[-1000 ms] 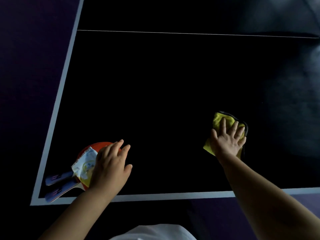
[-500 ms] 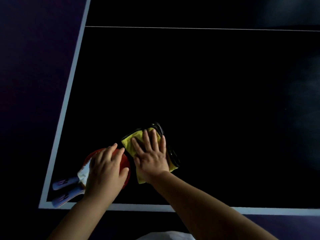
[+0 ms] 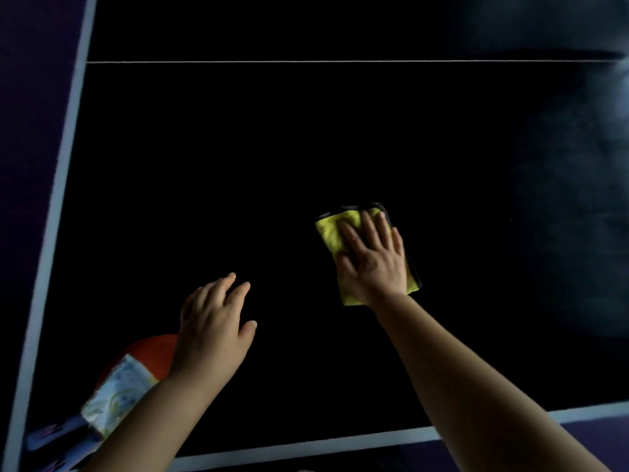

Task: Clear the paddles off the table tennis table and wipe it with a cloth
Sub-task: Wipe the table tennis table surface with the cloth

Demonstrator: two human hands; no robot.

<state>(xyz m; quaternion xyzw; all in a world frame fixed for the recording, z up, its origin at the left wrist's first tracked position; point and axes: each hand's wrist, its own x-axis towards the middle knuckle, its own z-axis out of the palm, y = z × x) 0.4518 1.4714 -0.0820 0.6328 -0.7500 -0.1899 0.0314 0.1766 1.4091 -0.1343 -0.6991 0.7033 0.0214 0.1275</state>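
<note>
Cloth [image 3: 331, 230] slid right, under right hand [image 3: 374, 264].

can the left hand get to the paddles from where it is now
Probably yes: the left hand is open just past the paddles at the near left corner, with nothing lying between them.

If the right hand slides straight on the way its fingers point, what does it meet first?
Nothing that shows. Beyond the right hand and the cloth under it lies only bare dark table, up to the thin white line. The picture is dim, so I can't be sure.
</note>
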